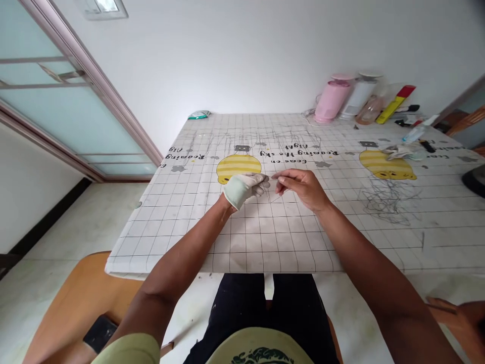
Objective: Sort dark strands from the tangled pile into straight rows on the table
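Note:
My left hand [248, 188], in a pale work glove, is closed in a pinch over the middle of the table. Just right of it, my bare right hand [302, 187] pinches too, fingertips almost meeting the glove's. A thin dark wire [278, 197] runs between the hands, and its loose end hangs below the right fingers. On the right of the table lies a tangled heap of similar thin wires [392, 201]. More wires [261, 135] are spread in a long row beyond my hands.
A checked tablecloth [170, 242] covers the table. At the back right stand a pink bottle-like container [332, 100], a white one [358, 96] and a yellow-red box [396, 104]. A crumpled glove [405, 151] lies nearer. A phone [100, 332] rests on the wooden chair [76, 303] at left.

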Available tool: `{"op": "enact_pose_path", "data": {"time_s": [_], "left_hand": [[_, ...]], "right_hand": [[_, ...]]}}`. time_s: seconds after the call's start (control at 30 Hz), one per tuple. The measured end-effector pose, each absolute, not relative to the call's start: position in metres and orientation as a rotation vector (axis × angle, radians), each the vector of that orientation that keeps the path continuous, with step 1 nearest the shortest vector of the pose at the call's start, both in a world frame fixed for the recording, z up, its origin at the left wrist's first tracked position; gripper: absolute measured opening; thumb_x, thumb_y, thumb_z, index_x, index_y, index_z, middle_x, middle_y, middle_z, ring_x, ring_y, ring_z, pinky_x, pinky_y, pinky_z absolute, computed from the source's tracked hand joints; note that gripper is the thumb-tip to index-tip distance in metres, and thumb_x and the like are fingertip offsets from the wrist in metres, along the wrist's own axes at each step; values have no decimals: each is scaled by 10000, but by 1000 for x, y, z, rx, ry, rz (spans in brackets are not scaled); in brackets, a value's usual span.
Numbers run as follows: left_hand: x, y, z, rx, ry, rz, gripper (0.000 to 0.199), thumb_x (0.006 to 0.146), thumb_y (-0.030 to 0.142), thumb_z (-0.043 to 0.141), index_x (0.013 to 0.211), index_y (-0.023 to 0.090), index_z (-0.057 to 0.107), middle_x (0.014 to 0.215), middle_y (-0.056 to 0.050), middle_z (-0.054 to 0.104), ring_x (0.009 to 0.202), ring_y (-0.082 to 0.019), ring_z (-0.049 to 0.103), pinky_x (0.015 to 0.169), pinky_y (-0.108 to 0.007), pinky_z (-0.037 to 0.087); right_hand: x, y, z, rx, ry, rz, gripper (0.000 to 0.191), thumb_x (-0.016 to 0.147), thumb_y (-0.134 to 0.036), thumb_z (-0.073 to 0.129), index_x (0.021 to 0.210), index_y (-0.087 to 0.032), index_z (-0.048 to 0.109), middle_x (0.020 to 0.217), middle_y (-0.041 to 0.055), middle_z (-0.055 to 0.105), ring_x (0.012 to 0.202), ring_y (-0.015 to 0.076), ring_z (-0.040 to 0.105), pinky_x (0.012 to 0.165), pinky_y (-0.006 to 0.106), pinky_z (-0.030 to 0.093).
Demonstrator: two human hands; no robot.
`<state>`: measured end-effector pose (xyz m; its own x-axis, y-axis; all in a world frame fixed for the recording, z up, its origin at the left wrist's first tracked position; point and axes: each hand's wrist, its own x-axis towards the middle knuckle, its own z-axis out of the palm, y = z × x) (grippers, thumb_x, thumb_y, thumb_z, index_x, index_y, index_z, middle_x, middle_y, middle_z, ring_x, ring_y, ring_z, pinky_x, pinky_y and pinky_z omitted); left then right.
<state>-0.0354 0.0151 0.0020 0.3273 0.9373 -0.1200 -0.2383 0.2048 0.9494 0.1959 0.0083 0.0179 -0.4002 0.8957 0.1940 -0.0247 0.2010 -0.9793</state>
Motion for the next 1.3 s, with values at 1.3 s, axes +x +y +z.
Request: {"op": "enact_pose_path", "data": {"time_s": [1.3], "left_hand": [[-30,6,11,1461,1427,808,271,998,293,564,820,182,735,768,-24,702,598,-112,569,569,-248,448]], "right_hand": [[164,6,-24,-1389,-2346,-150,745,1169,-589,132,751,-185,598,578,28,547,502,130,319,532,319,170]]}}
